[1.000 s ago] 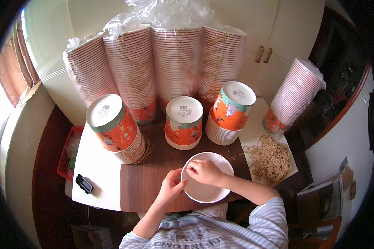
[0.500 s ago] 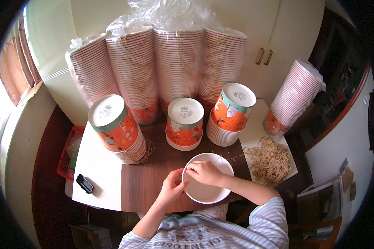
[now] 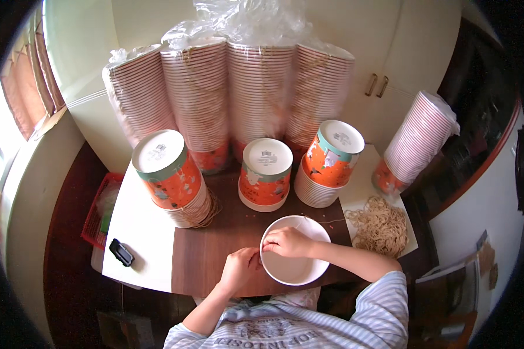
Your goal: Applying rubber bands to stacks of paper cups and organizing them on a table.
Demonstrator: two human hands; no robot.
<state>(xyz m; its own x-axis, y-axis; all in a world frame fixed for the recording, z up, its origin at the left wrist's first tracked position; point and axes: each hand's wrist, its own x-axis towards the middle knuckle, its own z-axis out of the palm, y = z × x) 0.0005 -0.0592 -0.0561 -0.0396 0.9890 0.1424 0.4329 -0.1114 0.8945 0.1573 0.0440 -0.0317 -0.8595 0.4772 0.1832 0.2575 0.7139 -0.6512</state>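
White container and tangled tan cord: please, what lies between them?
In the head view, a thin tan strand crosses the brown tabletop between the white container and the tangled cord; the right forearm passes nearer the person.

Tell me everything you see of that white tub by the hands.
The tub is round, white and paper-like, with a raised rim. Its open mouth faces up by the near edge of the table. The right hand reaches inside, at its left wall; the left hand is close outside, contact unclear. String reaches its far rim.

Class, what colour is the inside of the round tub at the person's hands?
The tub is plain white inside; it shows best in the head view.
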